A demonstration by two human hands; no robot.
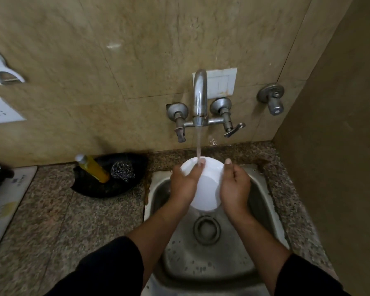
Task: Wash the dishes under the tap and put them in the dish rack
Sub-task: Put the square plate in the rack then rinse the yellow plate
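Bowl (207,189) handling is what you are weighing here. It is looking white, glossy and rigid, light enough for one hand, but it is wet, so probably slippery, and likely to chip if it drops onto the steel. You are best gripping it at the rim and outer wall, not pinching the slick face.

Nearest you, both forearms are reaching out of dark sleeves over the sink (179,263), above the drain (206,230). Just beyond, the bowl is hanging tilted between your hands, its wide rim toward the wall. Your left hand (184,180) is lying across its left side, fingers fairly straight over the surface and the thumb hidden. Your right hand (235,184) is cupping the right side, fingers curling round the wall and the thumb tip standing at the rim.

Farther on, water (198,146) is running from the tap (199,97) onto your left fingers and the bowl. Off to the left, the tabletop (51,210) is carrying a black tray (107,189) with a yellow bottle (93,167) and a scrubber (122,171). No dish rack is showing.
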